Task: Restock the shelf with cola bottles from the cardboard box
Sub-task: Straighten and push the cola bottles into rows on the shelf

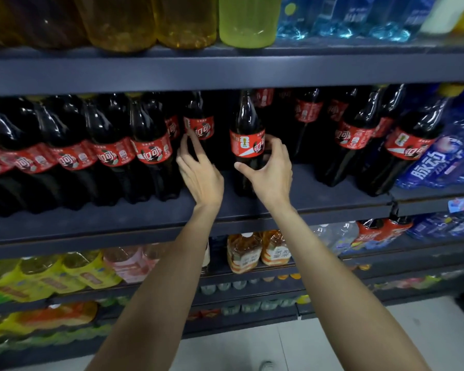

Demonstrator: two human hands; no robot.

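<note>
Right fingers point(275, 141): curled round the lower label of a cola bottle point(247, 145), thumb pressed across its dark body just below.
Right hand point(269, 170): grips that bottle, which stands upright on the middle shelf point(319, 194), alone in a gap in the row.
Left fingers point(189, 145): straight and spread, tips touching the red label of a second cola bottle point(198, 121) set further back, at 10 o'clock from the held one; they hold nothing.
Left hand point(201, 175): open, palm turned toward the gap, just beside the right hand.
Forearms: 2 bare arms reach up from the bottom edge of the view to the shelf front.
Cola row, left point(99, 151): dark bottles with red labels packed along the shelf at 9 o'clock of the hands.
Cola row, right point(373, 140): more of the same at 3 o'clock, well apart from the held bottle.
Blue bottles point(439, 162): at the far right end of the same shelf.
Upper shelf point(225, 70): yellow, green and blue bottles stand at 12 o'clock.
Lower shelves: yellow, pink and orange drinks at 6 o'clock.
Cardboard box: out of view.
</note>
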